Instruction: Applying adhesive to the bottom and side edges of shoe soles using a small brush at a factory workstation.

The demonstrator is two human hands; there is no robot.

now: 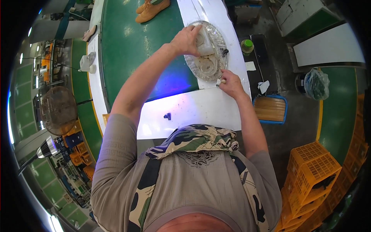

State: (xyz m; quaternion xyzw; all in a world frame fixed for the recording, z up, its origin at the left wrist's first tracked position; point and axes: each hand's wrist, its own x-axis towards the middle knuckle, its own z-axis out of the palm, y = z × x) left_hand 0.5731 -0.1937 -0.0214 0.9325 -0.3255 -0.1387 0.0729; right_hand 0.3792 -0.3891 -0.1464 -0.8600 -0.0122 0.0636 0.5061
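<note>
A round tray (pixel 192 72) covered in clear plastic lies on the far right part of the white worktop. On it stands a whitish translucent plastic container (pixel 206 45), with the fingers of my left hand (pixel 187 40) wrapped round its left and top side. A clear round dish (pixel 208 66) sits just nearer on the tray. Close to the tray's near right edge, my right hand (pixel 232 85) is closed on a small light-coloured piece (pixel 220 82), too small to name. A small black part (pixel 224 52) rests at the tray's right rim.
Another small black part (pixel 167 116) lies on the near white worktop (pixel 201 110). A green belt (pixel 143 50) carries tan shoes (pixel 152 11). To the right are a green-capped bottle (pixel 247 45), a wooden stool (pixel 270 108) and stacked orange crates (pixel 309 164); a fan (pixel 58 110) stands left.
</note>
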